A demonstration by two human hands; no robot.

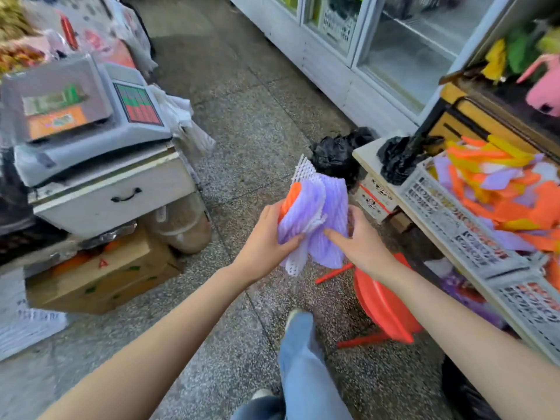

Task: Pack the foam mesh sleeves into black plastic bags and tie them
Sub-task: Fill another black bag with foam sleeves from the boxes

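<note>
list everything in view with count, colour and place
bunch of foam mesh sleeves: one, purple, orange and white, in both hands
perforated plastic crates: two, white, on the right bench
loose foam mesh sleeves: many, orange, purple, yellow, piled in the crates
crumpled plastic bags: two, black, one on the floor, one on the bench end
electronic weighing scale: one, grey, on the left cabinet
cardboard box: one, brown, floor at left
plastic stool: one, red, under the right arm
left hand: grips the bunch
right hand: grips the bunch

Shop aisle with a speckled floor (pixel 257 116).
At left a grey weighing scale (pixel 91 116) sits on a white 1-drawer cabinet (pixel 121 189), cardboard box (pixel 100 274) beside it; red stool (pixel 385 307) right, glass-door fridge (pixel 378 40) beyond.
</note>
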